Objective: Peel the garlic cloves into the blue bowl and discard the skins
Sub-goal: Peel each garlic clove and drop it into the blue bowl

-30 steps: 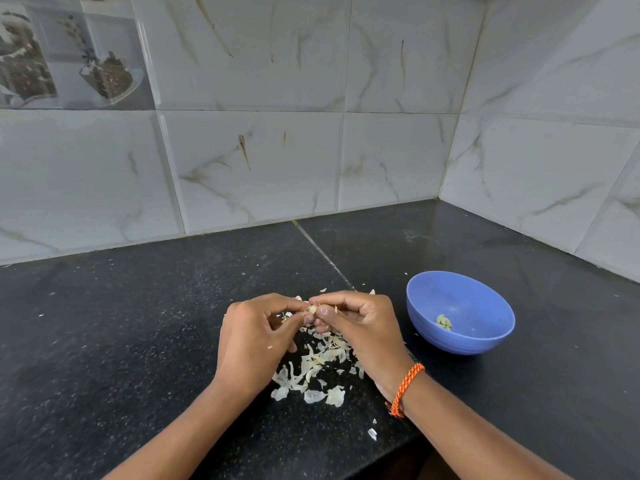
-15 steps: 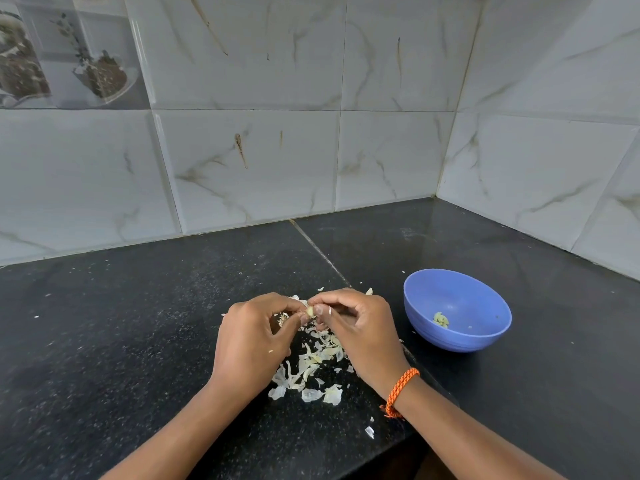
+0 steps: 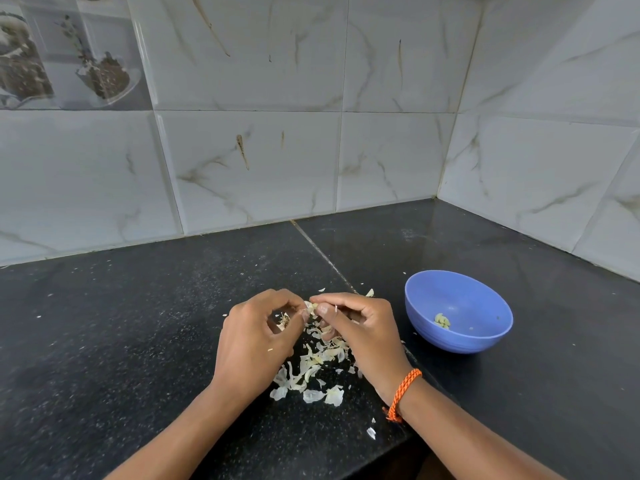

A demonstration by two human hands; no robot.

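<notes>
at far left, high on the wall, a picture tile (image 3: 65, 53) shows a printed still life in greys and browns; the rest of the wall is white marbled tiles (image 3: 252, 161) with brownish veins, meeting in a corner at the right. below runs a black speckled tabletop (image 3: 104, 341) with a seam line running diagonally toward the hands.

the left hand (image 3: 256, 337) hovers above the tabletop, its fingers curled, thumb and forefinger pinching at a small pale garlic clove (image 3: 311, 308) from the left. a scrap of dry rooty husk shows in the hollow under its fingers. the right hand (image 3: 360, 327) meets it from the right, fingertips pinched on the same clove, so the clove sits squeezed between the two grips, raised off the surface. an orange braided wristband (image 3: 403, 393) circles the right wrist.

under and just in front of the hands lies a scatter of garlic skins (image 3: 311, 368), thin whitish flakes spread on the tabletop between the two forearms, with a few stray bits nearer the edge and beyond the fingers. the hands hide part of the pile.

to the right, near the right hand but apart from it, stands the blue bowl (image 3: 485, 337), upright, with a few peeled cloves (image 3: 442, 320) lying inside near its bottom. the tabletop's front edge drops away at lower right.
</notes>
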